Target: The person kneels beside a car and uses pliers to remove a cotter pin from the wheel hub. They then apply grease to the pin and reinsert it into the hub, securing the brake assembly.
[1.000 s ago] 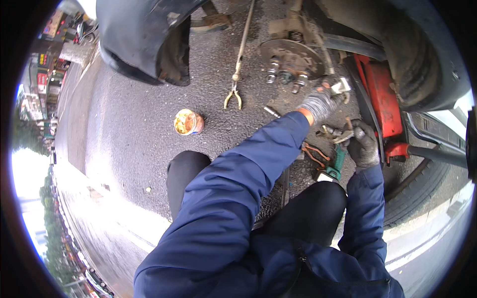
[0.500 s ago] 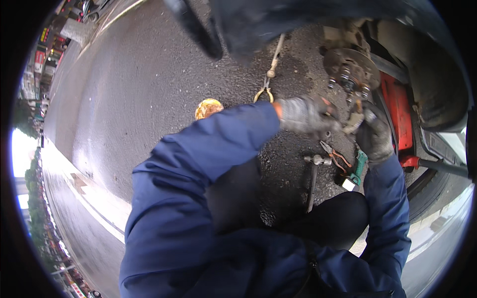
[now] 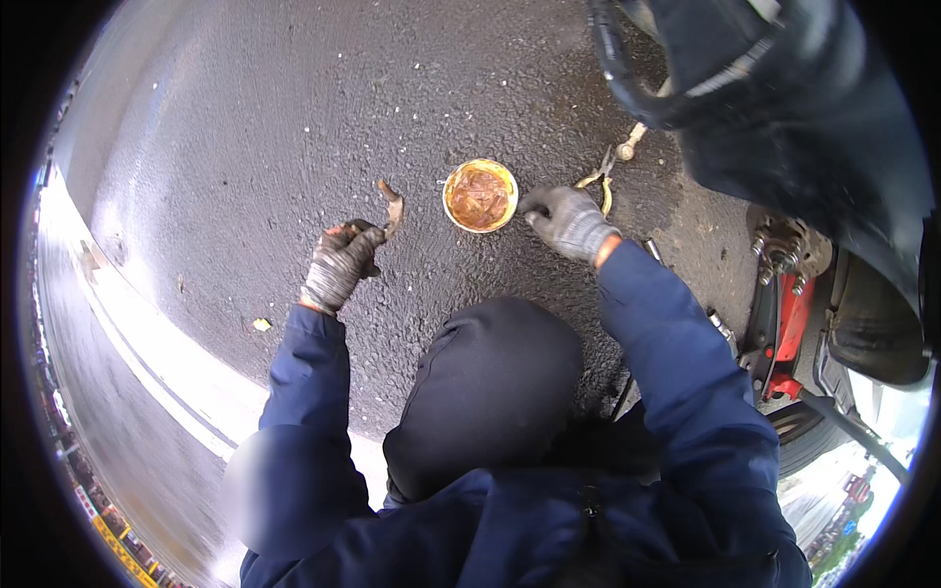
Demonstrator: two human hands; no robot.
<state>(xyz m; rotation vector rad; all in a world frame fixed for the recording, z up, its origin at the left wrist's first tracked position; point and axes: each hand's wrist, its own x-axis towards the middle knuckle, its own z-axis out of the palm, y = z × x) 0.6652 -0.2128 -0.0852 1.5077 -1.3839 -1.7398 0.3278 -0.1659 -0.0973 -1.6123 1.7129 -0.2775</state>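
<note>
My left hand (image 3: 343, 262), in a grey knit glove, is closed on a small curved brown-and-grey piece (image 3: 394, 210), which sticks up past the fingers. To its right on the asphalt stands a round tub of brownish-orange grease (image 3: 480, 196) with yellow smears round its rim. My right hand (image 3: 570, 221), gloved alike, hangs just beside the tub's right edge. Its fingers are bent and drawn together, with nothing visible in them. Pliers with yellowish handles (image 3: 606, 191) lie right behind that hand.
At the right are a wheel hub with studs (image 3: 792, 245), a red jack (image 3: 792, 318) with a dark handle (image 3: 853, 436), and a tyre (image 3: 809, 436). A large dark shape (image 3: 794, 118), unclear in kind, fills the upper right. My bent knee (image 3: 500, 377) is in front.
My view has swung left, away from the hub. Both hands have left the hub's side; the left now holds the curved piece out to the left, the right has come to the grease tub.
</note>
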